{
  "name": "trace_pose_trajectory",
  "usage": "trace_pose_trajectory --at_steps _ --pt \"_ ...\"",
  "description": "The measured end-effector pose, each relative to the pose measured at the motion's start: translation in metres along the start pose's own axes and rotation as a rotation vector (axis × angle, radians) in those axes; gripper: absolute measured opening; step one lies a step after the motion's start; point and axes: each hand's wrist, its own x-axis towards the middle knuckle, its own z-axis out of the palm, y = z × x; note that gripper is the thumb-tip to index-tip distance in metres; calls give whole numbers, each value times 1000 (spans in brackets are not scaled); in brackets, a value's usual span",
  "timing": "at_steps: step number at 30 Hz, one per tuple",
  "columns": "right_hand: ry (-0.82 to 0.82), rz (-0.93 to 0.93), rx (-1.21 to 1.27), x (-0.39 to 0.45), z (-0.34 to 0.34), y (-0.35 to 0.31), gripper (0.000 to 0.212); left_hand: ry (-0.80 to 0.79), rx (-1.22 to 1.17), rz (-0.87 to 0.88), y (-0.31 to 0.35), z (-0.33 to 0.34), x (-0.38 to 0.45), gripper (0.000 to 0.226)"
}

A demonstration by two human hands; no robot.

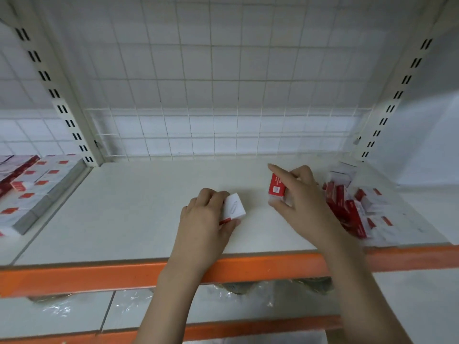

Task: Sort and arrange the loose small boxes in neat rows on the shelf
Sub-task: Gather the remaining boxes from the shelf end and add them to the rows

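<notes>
The left hand (pixel 207 214) grips one white box (pixel 233 207) printed with a paper-clip outline, resting on the shelf (pixel 139 207). Slightly farther, the right hand (pixel 296 192) pinches one red-faced box (pixel 277 186), index finger extended; its print is unreadable. A blurred loose heap (pixel 355 207), uncountable, lies right.

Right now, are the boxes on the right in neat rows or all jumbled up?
Jumbled: the loose boxes lie tilted and overlapping in a heap on the shelf.

You have one head-worn wide-angle view. It looks forward and down onto the shelf (pixel 149 207), close in, with the wire back panel (pixel 211 83) straight ahead.
</notes>
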Motion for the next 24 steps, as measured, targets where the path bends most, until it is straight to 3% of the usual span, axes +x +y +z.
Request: trace_pose_trajectory --at_steps 4,7,10,14,20,24 --pt "-69 -34 61 -12 22 -20 78 69 -110 -91 -12 -16 -12 41" --pt "-22 -7 134 -9 36 -34 67 115 -135 -114 -28 -31 -20 40" --pt "41 -84 51 0 50 -51 52 149 -121 -118 -49 -51 -29 41" --pt "88 -201 -13 9 67 -80 58 206 -122 -125 -78 -83 -33 44" --pt "58 -170 238 27 91 -141 68 248 -127 -101 -127 -138 -32 46" --pt "85 -195 224 38 115 -182 54 248 -119 -78 -166 -170 -36 47"
